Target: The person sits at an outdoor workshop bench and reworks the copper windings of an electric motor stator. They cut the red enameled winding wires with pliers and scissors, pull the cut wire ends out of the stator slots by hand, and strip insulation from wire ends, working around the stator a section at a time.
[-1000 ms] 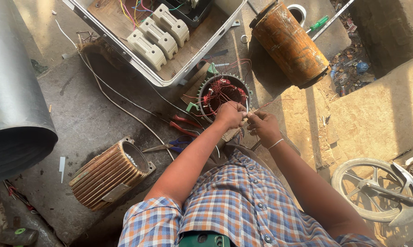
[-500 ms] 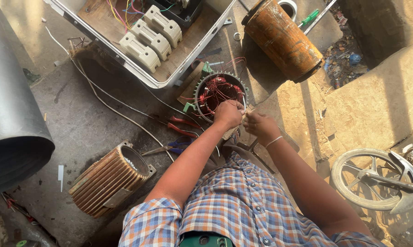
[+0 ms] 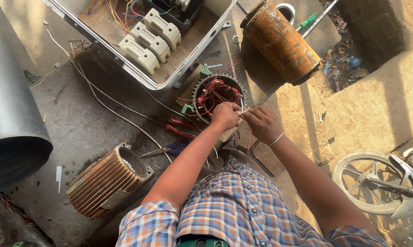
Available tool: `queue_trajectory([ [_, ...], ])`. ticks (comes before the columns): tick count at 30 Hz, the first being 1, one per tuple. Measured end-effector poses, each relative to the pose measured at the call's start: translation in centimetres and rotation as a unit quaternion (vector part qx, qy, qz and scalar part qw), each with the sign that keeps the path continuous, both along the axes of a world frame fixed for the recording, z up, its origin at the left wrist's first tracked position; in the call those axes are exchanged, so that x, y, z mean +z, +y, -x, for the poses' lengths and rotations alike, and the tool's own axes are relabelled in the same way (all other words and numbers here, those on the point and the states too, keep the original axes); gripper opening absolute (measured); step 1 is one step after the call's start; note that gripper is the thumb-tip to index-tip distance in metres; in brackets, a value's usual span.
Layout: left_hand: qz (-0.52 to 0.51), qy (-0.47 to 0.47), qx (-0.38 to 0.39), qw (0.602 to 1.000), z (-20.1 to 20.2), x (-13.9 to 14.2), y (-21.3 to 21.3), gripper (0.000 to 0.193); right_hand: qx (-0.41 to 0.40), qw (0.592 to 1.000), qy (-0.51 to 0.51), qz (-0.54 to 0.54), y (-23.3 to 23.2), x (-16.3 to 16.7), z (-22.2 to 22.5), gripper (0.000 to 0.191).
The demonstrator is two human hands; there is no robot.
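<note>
My view has slid closer; both hands, left hand (image 3: 225, 115) and right hand (image 3: 263, 123), pinch a thin wire (image 3: 243, 111) beside the round motor coil (image 3: 217, 95). Next I must pull gently.

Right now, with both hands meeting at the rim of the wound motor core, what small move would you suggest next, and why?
Probably draw the thin lead taut and go on working it, since the left hand and right hand pinch something thin between them beside the stator, whose red windings hang loose. The pliers lie unused.

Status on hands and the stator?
Left hand and right hand pinching wire together. Stator just beyond, red leads loose. Pliers alongside.
</note>
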State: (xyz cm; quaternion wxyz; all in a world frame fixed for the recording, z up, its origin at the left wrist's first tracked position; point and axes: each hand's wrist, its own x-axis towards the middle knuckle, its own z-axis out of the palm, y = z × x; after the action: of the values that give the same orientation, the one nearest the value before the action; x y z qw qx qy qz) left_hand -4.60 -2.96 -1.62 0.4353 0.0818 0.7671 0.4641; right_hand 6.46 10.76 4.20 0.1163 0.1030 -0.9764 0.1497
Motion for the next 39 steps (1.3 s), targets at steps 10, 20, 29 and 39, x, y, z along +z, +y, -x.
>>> queue_trajectory([
  [10,-0.027,-0.074,0.027,0.997,0.5,-0.3,-0.4,0.01,-0.321,0.558,-0.27,0.716,-0.6,-4.2,0.8,0.016],
  [20,0.007,-0.016,-0.007,1.0,0.5,1.1,-0.3,0.011,-0.412,0.393,-0.275,0.775,-1.2,-3.7,0.6,0.016],
  [29,0.001,0.002,-0.017,1.0,0.8,1.3,-0.4,0.012,-0.531,0.469,-0.033,0.705,3.2,-3.3,-1.4,0.013],
  [39,0.001,-0.04,-0.002,0.999,1.0,1.7,-0.9,0.012,-0.043,0.998,0.018,0.033,0.4,-0.4,0.0,0.016],
])
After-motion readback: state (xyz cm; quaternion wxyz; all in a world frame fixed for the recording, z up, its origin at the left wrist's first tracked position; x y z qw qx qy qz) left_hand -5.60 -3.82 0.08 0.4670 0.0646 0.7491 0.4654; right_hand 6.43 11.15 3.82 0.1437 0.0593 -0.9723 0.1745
